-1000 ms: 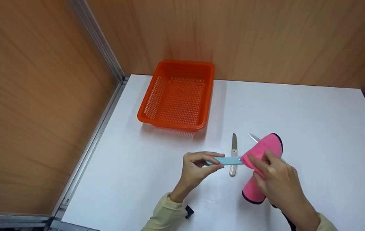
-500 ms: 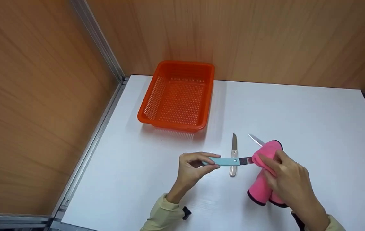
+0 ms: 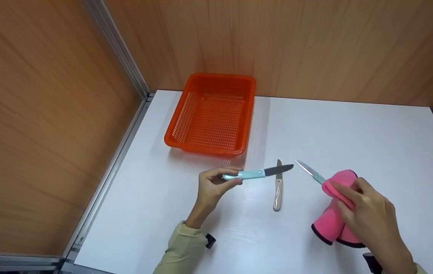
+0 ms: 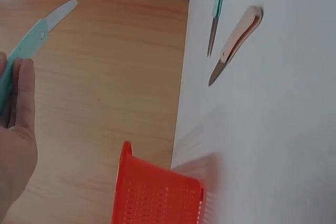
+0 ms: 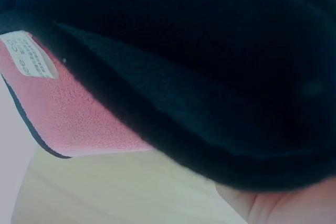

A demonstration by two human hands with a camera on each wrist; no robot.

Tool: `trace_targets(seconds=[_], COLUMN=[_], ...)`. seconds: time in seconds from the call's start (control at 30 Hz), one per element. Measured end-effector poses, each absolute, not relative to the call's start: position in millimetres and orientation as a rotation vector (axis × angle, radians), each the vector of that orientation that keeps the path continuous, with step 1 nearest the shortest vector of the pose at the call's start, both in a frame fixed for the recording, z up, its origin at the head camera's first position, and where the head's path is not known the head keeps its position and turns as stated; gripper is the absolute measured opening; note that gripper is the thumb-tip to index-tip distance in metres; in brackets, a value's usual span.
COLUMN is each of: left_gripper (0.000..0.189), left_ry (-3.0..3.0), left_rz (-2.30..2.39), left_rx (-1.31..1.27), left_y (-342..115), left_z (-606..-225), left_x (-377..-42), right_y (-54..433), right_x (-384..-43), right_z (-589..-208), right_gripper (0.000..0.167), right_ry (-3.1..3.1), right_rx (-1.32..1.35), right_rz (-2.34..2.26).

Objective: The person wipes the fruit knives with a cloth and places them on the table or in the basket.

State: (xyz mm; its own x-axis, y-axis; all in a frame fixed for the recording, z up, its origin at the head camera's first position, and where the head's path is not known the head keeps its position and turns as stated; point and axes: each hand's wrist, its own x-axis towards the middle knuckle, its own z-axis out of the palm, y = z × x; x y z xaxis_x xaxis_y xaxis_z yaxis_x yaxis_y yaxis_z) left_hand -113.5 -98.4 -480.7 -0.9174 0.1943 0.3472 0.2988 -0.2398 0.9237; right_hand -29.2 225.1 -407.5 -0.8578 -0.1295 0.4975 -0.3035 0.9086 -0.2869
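Note:
My left hand [image 3: 209, 190] grips a small knife [image 3: 254, 174] by its light blue handle, its blade pointing right above the table. In the left wrist view the same knife [image 4: 31, 43] tilts up from the fingers. My right hand [image 3: 370, 213] pinches a folded pink cloth [image 3: 326, 225] with black edging, its lower part hanging in rolls. The right wrist view is mostly the cloth's dark underside, with a white label [image 5: 30, 55] on the pink face. A beige-handled knife [image 3: 278, 194] lies between the hands. A green-handled knife [image 3: 311, 172] lies right of it, its handle end hidden behind the cloth.
An orange perforated basket [image 3: 251, 110] stands at the back left of the white table [image 3: 372, 140]. Wood-grain panels [image 3: 315, 49] rise behind the table and at its left, with metal framing [image 3: 125, 57] in the corner.
The pink cloth has slid right off the light blue knife with my right hand, baring the blade. My left hand has moved left and up with the knife. More of the green-handled knife shows.

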Motion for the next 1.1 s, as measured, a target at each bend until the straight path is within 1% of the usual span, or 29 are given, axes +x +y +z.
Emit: trace_targets(seconds=[0.23, 0.33, 0.47, 0.63, 0.7, 0.87, 1.1], left_gripper=[0.030, 0.030, 0.029, 0.028, 0.027, 0.027, 0.023], left_ry=[-2.030, -2.074, -2.105, -2.118, -2.142, -2.251, -2.446], left_rz=[-2.282, -2.241, -2.242, -2.270, -2.263, -2.222, -2.132], left_rx=[-0.391, -0.342, -0.308, -0.236, -0.191, -0.054, 0.140], left_y=[-126.5, -137.2, -148.4, -162.6, -168.2, -177.1, -185.1], left_z=[-478.5, -477.6, -464.6, -471.6, -478.8, -481.3, -479.6], left_x=[-148.6, -164.0, -177.8, -204.8, -218.0, -242.9, -267.3], right_y=[239.5, 246.6, 255.6, 264.6, 267.3, 274.2, 279.6], right_x=[-26.7, -25.7, -25.4, -25.4, -25.1, -24.5, -19.7], right_z=[-407.5, -408.2, -410.2, -415.0, -417.6, -421.8, -427.0], right_gripper=[0.033, 0.035, 0.037, 0.033, 0.032, 0.033, 0.032], right_ry=[-2.582, -2.600, -2.632, -2.672, -2.686, -2.715, -2.733], right_rx=[0.273, 0.223, 0.151, 0.091, 0.073, 0.037, -0.004], right_rz=[0.507, 0.508, 0.511, 0.491, 0.486, 0.486, 0.486])
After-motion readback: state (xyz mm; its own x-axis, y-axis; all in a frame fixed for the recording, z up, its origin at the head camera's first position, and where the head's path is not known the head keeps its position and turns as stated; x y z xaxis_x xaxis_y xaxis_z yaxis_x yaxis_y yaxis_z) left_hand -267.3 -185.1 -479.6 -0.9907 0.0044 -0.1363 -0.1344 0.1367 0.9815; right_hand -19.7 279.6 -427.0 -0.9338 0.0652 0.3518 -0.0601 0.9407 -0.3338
